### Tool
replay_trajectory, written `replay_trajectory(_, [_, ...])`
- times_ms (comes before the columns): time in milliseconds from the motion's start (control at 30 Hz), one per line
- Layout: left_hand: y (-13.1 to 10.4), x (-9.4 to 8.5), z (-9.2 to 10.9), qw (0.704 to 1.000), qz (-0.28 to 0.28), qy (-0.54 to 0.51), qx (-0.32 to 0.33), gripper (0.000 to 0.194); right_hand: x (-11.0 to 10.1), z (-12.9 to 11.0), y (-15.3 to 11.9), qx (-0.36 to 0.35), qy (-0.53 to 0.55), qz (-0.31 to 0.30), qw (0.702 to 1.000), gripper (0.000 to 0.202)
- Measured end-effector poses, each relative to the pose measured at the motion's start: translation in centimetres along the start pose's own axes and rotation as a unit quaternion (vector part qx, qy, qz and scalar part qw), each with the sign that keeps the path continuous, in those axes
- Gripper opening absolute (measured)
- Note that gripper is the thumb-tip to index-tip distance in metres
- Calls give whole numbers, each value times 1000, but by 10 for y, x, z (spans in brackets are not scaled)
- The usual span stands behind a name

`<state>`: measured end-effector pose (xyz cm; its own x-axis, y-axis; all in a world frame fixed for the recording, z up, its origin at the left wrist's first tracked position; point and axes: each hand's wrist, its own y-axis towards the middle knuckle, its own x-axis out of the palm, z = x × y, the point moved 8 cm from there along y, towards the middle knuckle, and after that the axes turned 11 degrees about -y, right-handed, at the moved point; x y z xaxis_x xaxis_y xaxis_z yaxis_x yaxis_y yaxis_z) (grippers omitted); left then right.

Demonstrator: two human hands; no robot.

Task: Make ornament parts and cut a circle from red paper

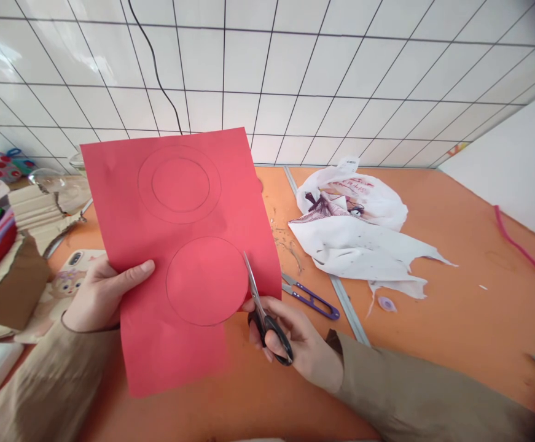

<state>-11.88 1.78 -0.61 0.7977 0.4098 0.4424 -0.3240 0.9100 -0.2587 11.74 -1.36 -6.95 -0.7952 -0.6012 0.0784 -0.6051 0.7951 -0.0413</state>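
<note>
A sheet of red paper (129, 209) with drawn circles is held up over the orange table. My left hand (105, 285) grips its left edge, thumb on the front and the other fingers hidden behind. Two circles, one inside the other, are drawn on its upper part; a single circle is lower down. My right hand (295, 341) holds black-handled scissors (271, 337), fingers in the loops. One scissor blade lies over the front of the paper along the lower circle's right side. A cut follows that circle's lower right edge.
Purple thread snips (313, 301) lie right of the paper, near a white plastic bag (378, 202) and white cloth (363, 252). At left are a phone (71, 270), a cardboard box (27, 282) and a glass bowl (62, 187). A tiled wall (295, 61) stands behind.
</note>
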Motion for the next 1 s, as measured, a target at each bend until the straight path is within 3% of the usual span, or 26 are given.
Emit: replay_trajectory(1000, [-1,0,-4,1000,4,-11,-27,30,0,-1,0,6,-12,11,1000,49])
